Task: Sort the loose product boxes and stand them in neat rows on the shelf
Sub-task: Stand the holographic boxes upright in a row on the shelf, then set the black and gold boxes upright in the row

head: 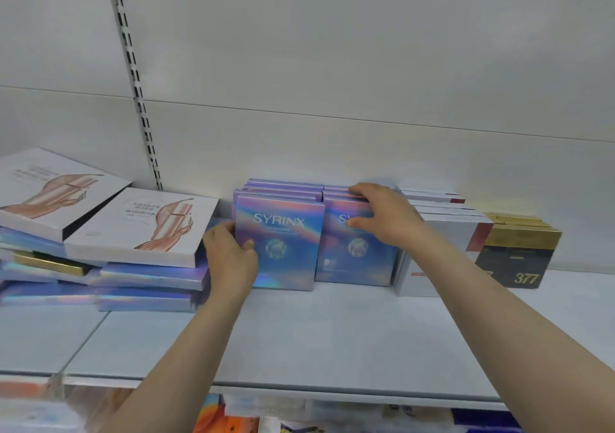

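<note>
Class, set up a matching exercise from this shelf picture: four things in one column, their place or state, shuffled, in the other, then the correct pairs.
Things:
1. left hand
2. right hand
3. black and gold box
4. white illustrated box

Places or states:
A. lying flat on top of the loose pile
B. standing at the right end of the row
C. gripping the left SYRINX box
D. resting over the right SYRINX box

Pairs: 1-C, 2-D, 3-B, 4-A
</note>
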Demonstrator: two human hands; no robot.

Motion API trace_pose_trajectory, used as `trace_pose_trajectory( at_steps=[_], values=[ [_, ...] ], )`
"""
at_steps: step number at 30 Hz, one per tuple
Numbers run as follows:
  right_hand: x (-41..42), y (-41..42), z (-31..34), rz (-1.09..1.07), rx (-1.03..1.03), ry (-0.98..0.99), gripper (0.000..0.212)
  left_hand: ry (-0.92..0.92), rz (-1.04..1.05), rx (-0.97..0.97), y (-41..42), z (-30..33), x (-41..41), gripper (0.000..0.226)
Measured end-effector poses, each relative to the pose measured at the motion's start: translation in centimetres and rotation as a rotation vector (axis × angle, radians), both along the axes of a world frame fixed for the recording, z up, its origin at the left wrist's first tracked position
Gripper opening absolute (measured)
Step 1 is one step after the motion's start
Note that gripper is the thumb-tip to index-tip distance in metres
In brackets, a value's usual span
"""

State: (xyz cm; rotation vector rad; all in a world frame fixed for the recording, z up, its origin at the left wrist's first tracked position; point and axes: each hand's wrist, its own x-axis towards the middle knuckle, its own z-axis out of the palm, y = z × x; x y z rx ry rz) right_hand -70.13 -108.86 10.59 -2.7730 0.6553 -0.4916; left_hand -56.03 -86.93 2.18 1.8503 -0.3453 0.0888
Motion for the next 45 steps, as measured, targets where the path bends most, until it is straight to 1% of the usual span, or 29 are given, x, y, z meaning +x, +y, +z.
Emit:
trace_pose_trajectory(
  at_steps=[3, 5, 7, 11, 16, 19, 23, 27, 31, 33, 34, 36, 37, 40, 45],
  values=[
    [0.0, -0.2, -0.2, -0.008, -0.023, -0.007, 0.068, 0.042, -0.069, -0.082, 0.3, 0.5, -0.6, 0.065],
    [0.1, -0.3, -0.2, -0.009, -0.006, -0.028, 0.067, 0.056, -0.169, -0.094, 0.2, 0.5, -0.9, 0.072],
    [0.1, -0.4, -0.2, -0.005, -0.005, -0.032, 0.068, 0.065, -0.208, -0.113, 0.1, 0.0, -0.7, 0.068],
    [0.2, -0.7, -0.6, 0.007, -0.022, -0.025, 0.069, 0.102, -0.183, -0.124, -0.2, -0.5, -0.6, 0.061],
    [0.3, -1.1, -0.9, 0.026, -0.069, -0.018, 0.068, 0.131, -0.169, -0.156, -0.8, -0.3, -1.0, 0.067],
    [0.4, -1.1, -1.1, 0.029, -0.145, 0.007, 0.066, 0.152, -0.165, -0.171, -1.0, -0.2, -1.1, 0.071],
    [0.5, -0.7, -1.6, 0.037, -0.262, 0.04, 0.065, 0.158, -0.176, -0.166, -1.0, 0.0, -1.3, 0.071],
    [0.4, -0.5, -1.6, 0.028, -0.29, 0.067, 0.065, 0.162, -0.18, -0.106, -0.6, 0.8, -1.6, 0.067],
    [0.7, -0.4, -0.3, 0.051, -0.261, 0.108, 0.063, 0.076, -0.173, -0.03, 0.3, 2.5, -2.1, 0.054],
    [0.9, 0.1, 1.0, 0.043, -0.226, 0.069, 0.062, 0.018, -0.166, -0.002, 1.2, 3.8, -2.2, 0.05],
    [1.1, 0.7, 1.8, 0.044, -0.215, 0.035, 0.062, -0.01, -0.163, 0.022, 1.9, 4.8, -2.4, 0.052],
    [1.7, 2.4, 3.7, 0.074, -0.211, -0.024, 0.06, -0.058, -0.158, 0.062, 3.8, 6.6, -2.3, 0.069],
    [2.1, 3.7, 4.6, 0.1, -0.217, -0.038, 0.058, -0.088, -0.163, 0.083, 5.0, 7.5, -2.0, 0.07],
    [3.4, 8.5, 7.3, 0.197, -0.252, -0.052, 0.053, -0.22, -0.151, 0.197, 9.4, 10.2, -0.6, 0.06],
    [6.3, 18.1, 10.2, 0.368, -0.294, -0.057, 0.05, -0.419, -0.122, 0.398, 19.0, 13.1, 2.5, 0.053]
  ],
)
